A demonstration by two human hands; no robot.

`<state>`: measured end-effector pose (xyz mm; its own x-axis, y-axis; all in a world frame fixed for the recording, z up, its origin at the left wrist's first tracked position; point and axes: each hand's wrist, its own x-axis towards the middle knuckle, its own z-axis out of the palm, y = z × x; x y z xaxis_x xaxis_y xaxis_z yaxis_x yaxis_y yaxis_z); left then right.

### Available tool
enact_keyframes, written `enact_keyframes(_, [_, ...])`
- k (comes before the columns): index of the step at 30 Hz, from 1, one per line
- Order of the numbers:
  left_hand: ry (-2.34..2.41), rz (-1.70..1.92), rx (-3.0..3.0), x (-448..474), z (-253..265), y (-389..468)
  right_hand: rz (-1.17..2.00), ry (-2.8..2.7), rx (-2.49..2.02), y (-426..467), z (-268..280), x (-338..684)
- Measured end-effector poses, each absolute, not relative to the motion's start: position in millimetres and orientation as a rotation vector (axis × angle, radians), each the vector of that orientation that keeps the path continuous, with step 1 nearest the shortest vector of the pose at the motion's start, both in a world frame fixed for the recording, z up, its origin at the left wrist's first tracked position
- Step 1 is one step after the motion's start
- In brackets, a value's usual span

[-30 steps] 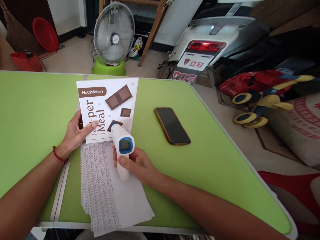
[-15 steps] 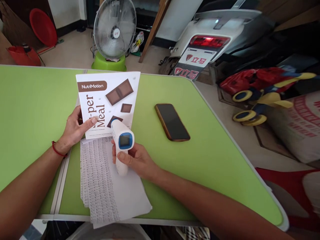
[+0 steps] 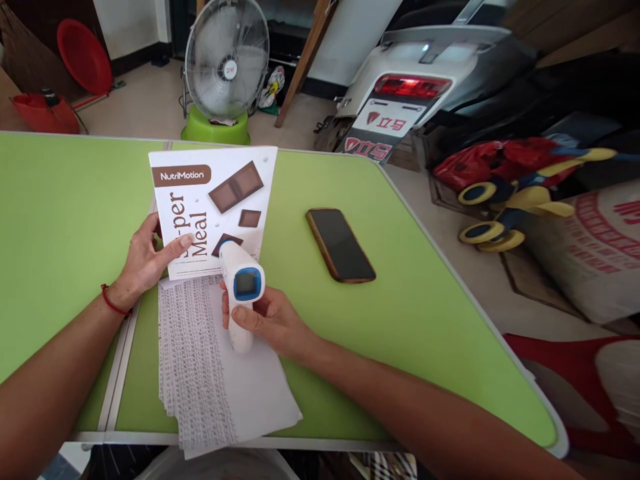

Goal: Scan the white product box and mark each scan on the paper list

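Observation:
My left hand (image 3: 145,257) grips the left edge of a white NutriMotion box (image 3: 240,230) printed with brown chocolate pieces, its thumb across the front. A red string bracelet circles that wrist. In my right hand (image 3: 275,323) is a white infrared thermometer (image 3: 242,327) with a blue-rimmed, dark screen facing me. Its head points at the lower front of the box, close to it; whether they touch I cannot tell. Beneath both lies a stack of handwritten paper sheets (image 3: 205,380) on the green table (image 3: 400,347). Fingers of my left hand behind the box are hidden.
A phone (image 3: 341,245) in a brown case lies right of the box. Beyond the table stand a fan (image 3: 227,60) on a green stool (image 3: 215,130) and a white scooter (image 3: 410,80). At the right are a blue-yellow wheeled toy (image 3: 505,220) and a sack (image 3: 590,253).
The whole view has shifted slightly, with most things sitting a little further left. Both hands keep their holds on the box and the thermometer.

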<state>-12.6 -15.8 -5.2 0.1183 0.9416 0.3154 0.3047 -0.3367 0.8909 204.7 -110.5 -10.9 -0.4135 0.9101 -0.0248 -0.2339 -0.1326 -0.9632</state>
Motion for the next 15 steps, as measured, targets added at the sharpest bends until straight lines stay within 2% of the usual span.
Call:
enact_keyframes(5, [1.208,1.243,1.632,-10,-1,-18,1.648,-1.287,-0.879,-112,-6,205])
enact_keyframes(8, [1.158,1.303,1.543,-10,1,-18,1.524,-1.352,-0.96,-110,2,213])
enact_keyframes(10, [1.139,1.358,1.541,-12,1,-16,1.325,-1.427,-1.094,-106,7,224])
enact_keyframes(15, [1.202,1.432,1.635,-21,-6,-7,0.591,-1.673,-1.596,-82,6,260])
